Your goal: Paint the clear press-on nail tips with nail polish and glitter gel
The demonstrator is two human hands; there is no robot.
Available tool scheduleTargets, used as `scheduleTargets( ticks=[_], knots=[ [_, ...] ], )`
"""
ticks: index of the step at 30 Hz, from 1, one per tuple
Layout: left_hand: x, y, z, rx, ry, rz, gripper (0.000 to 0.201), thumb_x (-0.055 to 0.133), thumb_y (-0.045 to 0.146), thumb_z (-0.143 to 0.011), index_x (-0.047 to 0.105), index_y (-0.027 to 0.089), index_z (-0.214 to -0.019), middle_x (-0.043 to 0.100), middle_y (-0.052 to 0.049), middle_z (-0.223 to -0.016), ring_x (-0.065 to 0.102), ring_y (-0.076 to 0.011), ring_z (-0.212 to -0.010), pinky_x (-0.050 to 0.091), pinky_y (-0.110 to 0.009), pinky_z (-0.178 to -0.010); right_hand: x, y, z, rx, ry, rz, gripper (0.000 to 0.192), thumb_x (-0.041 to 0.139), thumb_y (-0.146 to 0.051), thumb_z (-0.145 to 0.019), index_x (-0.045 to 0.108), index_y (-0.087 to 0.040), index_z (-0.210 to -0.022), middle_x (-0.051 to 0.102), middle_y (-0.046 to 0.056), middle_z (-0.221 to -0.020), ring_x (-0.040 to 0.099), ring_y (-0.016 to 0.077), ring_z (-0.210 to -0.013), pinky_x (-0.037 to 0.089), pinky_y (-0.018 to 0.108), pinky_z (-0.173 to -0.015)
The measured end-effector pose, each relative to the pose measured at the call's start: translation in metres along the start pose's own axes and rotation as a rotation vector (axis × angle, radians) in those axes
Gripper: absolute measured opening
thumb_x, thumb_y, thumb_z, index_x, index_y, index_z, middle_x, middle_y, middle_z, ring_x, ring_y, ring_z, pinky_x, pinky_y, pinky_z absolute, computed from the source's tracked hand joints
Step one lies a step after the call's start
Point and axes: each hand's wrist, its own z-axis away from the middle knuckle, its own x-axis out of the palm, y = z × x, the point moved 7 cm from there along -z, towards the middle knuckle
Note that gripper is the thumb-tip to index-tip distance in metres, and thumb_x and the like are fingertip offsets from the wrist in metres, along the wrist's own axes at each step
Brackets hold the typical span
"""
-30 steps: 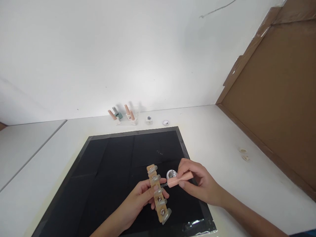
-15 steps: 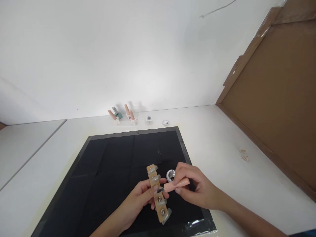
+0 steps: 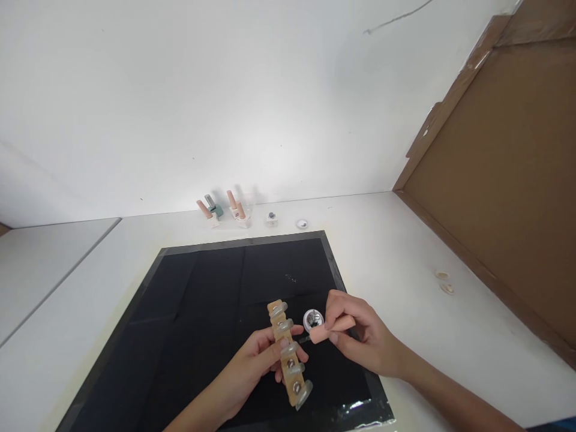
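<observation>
Nail-tip holder point(image 3: 286, 362) is held over black mat point(image 3: 198, 324), white wall point(image 3: 202, 108) beyond.

White table point(image 3: 382, 234): black mat point(image 3: 207, 300), lower centre; capped bottles point(image 3: 243, 219), small white dish point(image 3: 302, 224), mid-frame; two pale pieces point(image 3: 447, 288), right.

Your left hand point(image 3: 263, 355) and right hand point(image 3: 360, 337) appear bare at the head camera, fingers point(image 3: 338, 305) slim and tapered; your left forearm point(image 3: 200, 399) is uncovered from the narrow wrist to the lower edge of the view; your right forearm point(image 3: 454, 390), also bare, widens gently toward the elbow; a sliver of dark blue cloth point(image 3: 553, 425) shows in the lower right corner, too cropped to identify as a sleeve.
</observation>
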Motion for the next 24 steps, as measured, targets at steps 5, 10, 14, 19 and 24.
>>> scheduleTargets(
  ticks=[5,10,14,19,24],
  knots=[
    [0.0008,0.0015,0.0007,0.001,0.001,0.017,0.053,0.081,0.051,-0.068,0.075,0.013,-0.105,0.076,-0.007,-0.078,0.054,-0.0099,-0.058,0.037,-0.021,-0.054,0.0024,0.0001,0.0031,-0.018,-0.028,-0.009,0.021,0.06,-0.005,-0.081,0.062,-0.024,-0.089,0.053,-0.001,-0.079,0.048,0.011,-0.065,0.039,0.023,-0.057],
    [0.0001,-0.0006,-0.0006,-0.007,0.002,0.025,0.054,0.082,0.051,-0.067,0.075,0.013,-0.105,0.075,-0.007,-0.076,0.057,-0.0125,-0.064,0.037,-0.021,-0.054,0.0075,-0.0002,0.004,-0.041,-0.057,0.002,0.027,0.062,-0.001,-0.078,0.065,-0.024,-0.092,0.053,-0.001,-0.079,0.05,0.0103,-0.066,0.04,0.022,-0.058],
    [0.0015,-0.0001,-0.0006,0.002,-0.005,0.029,0.055,0.081,0.052,-0.067,0.075,0.013,-0.105,0.077,-0.009,-0.079,0.058,-0.0132,-0.063,0.037,-0.022,-0.053,0.0073,-0.001,0.0025,-0.051,-0.036,0.013,0.031,0.058,0.003,-0.075,0.064,-0.023,-0.089,0.051,-0.002,-0.077,0.047,0.0097,-0.062,0.037,0.02,-0.052],
    [-0.0003,-0.0004,0.0005,-0.005,0.021,0.006,0.053,0.082,0.049,-0.069,0.075,0.013,-0.107,0.077,-0.009,-0.079,0.058,-0.0131,-0.062,0.037,-0.022,-0.054,0.0047,-0.0033,0.0011,-0.052,-0.017,0.015,0.032,0.053,0.006,-0.072,0.062,-0.022,-0.084,0.056,-0.001,-0.075,0.049,0.0116,-0.065,0.038,0.02,-0.052],
    [-0.0008,-0.0007,0.0001,-0.002,0.013,0.006,0.052,0.081,0.048,-0.07,0.074,0.013,-0.107,0.077,-0.009,-0.08,0.057,-0.0123,-0.062,0.037,-0.022,-0.054,0.0007,-0.003,0.0022,-0.042,0.004,0.004,0.029,0.051,0.005,-0.074,0.06,-0.022,-0.082,0.059,0.001,-0.074,0.05,0.0137,-0.069,0.038,0.021,-0.052]
  ],
)
